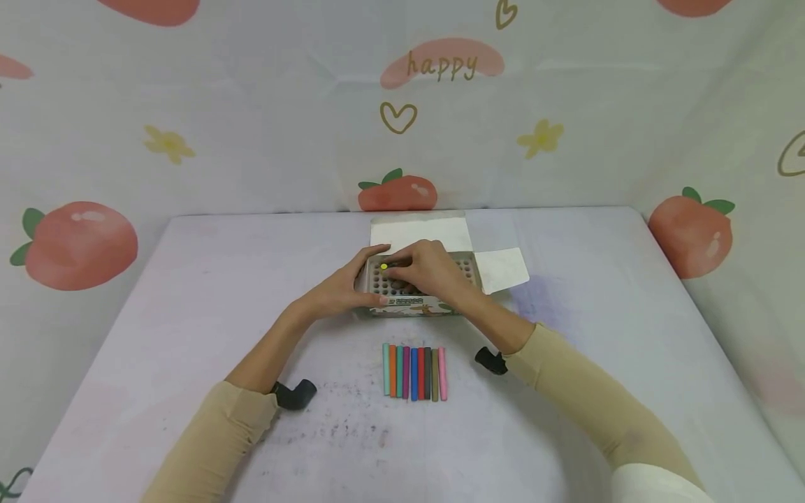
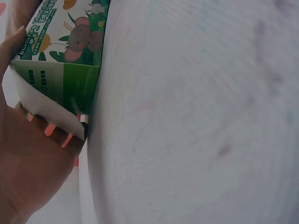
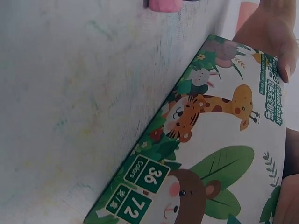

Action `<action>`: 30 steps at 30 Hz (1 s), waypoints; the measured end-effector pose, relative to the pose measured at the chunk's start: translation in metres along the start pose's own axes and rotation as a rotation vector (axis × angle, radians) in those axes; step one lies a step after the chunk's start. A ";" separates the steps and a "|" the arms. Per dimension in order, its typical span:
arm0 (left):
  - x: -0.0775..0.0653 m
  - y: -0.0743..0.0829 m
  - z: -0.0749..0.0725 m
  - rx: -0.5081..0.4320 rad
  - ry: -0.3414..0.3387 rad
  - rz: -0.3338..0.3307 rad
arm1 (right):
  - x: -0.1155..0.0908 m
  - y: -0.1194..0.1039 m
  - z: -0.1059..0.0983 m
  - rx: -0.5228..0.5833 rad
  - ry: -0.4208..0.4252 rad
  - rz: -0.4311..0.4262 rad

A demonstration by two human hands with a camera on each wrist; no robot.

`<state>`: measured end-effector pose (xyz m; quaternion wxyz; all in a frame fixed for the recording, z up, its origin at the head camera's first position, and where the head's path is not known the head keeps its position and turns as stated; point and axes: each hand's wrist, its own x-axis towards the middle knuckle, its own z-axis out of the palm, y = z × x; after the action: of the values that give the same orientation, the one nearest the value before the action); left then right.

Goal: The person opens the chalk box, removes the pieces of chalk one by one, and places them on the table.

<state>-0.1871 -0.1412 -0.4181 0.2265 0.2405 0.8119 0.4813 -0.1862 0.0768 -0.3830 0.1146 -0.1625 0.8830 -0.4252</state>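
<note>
A printed cardboard chalk box [image 1: 402,309] stands with its lid up and a grid of holes inside. My left hand [image 1: 339,288] grips its left end, thumb at the front edge and fingers behind. In the left wrist view, that hand [image 2: 35,154] is around the end with the green flap side. My right hand [image 1: 434,271] reaches over the box and pinches a yellow chalk stick [image 1: 384,266] at the left part of the grid. The right wrist view shows the animal-printed front of the box [image 3: 210,116]; the right fingers are mostly hidden there.
A row of several chalk sticks [image 1: 414,374] in different colours lies in front of the box. The lid [image 1: 420,232] leans up at the back, and a side flap [image 1: 502,270] sticks out right. A patterned cloth backdrop [image 1: 283,140] stands behind the table.
</note>
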 end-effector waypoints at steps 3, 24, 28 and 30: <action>0.000 0.000 0.000 0.006 0.000 0.004 | -0.001 0.000 0.001 -0.021 0.023 -0.022; 0.001 -0.001 0.000 0.057 0.019 0.003 | -0.004 0.003 0.003 -0.125 0.178 -0.269; 0.001 0.000 0.000 0.056 0.024 -0.007 | -0.004 0.005 0.002 -0.121 0.211 -0.305; 0.001 0.001 0.001 0.050 0.021 -0.009 | -0.006 0.005 0.002 -0.102 0.222 -0.306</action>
<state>-0.1873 -0.1391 -0.4181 0.2141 0.2374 0.8270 0.4624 -0.1810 0.0804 -0.3875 -0.0580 -0.2526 0.8756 -0.4077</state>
